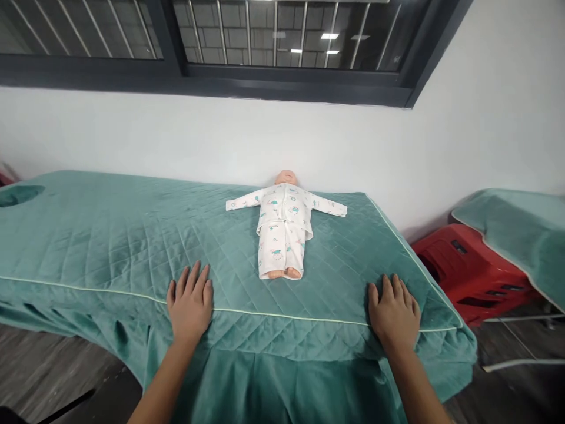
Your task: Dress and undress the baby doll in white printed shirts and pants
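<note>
A baby doll [288, 176] lies on its back on a green quilted bed cover [132, 235], head toward the wall. It wears a white printed long-sleeved top [286, 206] with both sleeves spread out, and matching white trousers [281, 247]. Its feet show at the trouser ends. My left hand [190, 300] rests flat on the bed's front edge, left of the doll, fingers stretched out. On the other side, my right hand [394, 312] lies flat near the right front corner, fingers extended. Neither hand touches the doll or holds anything.
Behind the bed rises a white wall [198, 135] with a dark-framed window [291, 82]. To the right stand red plastic stools [477, 265] beside another green-covered bed [525, 229]. A face hole [20, 195] opens at the bed's far left.
</note>
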A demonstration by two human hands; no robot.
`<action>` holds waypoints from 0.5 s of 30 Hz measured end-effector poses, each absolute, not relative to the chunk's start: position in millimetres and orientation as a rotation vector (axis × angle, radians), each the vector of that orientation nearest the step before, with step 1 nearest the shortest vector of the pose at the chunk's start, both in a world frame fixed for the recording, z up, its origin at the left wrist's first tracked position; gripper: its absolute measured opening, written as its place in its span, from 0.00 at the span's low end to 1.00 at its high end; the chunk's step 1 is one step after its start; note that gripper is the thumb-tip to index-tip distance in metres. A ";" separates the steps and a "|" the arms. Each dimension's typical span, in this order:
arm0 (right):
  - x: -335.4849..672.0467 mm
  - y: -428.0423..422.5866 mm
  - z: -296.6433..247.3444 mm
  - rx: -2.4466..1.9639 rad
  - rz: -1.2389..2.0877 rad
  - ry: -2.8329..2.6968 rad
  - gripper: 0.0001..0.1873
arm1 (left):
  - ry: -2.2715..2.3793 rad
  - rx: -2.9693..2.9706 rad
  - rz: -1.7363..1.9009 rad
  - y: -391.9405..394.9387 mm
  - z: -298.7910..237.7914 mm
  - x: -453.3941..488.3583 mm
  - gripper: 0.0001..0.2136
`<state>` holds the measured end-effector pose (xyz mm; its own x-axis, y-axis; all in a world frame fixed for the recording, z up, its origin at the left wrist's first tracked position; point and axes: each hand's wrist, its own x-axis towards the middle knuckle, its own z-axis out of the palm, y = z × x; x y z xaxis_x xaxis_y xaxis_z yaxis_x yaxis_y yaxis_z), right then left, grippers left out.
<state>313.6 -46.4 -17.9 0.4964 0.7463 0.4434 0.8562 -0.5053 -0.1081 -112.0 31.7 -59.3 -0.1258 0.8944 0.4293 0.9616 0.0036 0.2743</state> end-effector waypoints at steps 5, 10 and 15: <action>314.0 -57.8 -26.4 -2.404 -0.520 -1.352 0.35 | -2.033 -1.933 -0.974 29.4 -72.8 -111.6 0.24; 313.6 -65.7 -32.3 -2.356 -0.557 -1.383 0.36 | -1.982 -1.953 -0.975 13.7 -90.3 -122.7 0.26; 321.5 -71.0 -35.1 -2.273 -0.435 -1.428 0.36 | -2.064 -1.897 -0.842 -20.0 -119.9 -182.7 0.28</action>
<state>321.5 -71.0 -35.1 0.4237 0.7738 0.4709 0.9049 -0.3849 -0.1817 -182.7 -20.0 -119.9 -0.1467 0.8421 0.5190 0.9647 0.0059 0.2631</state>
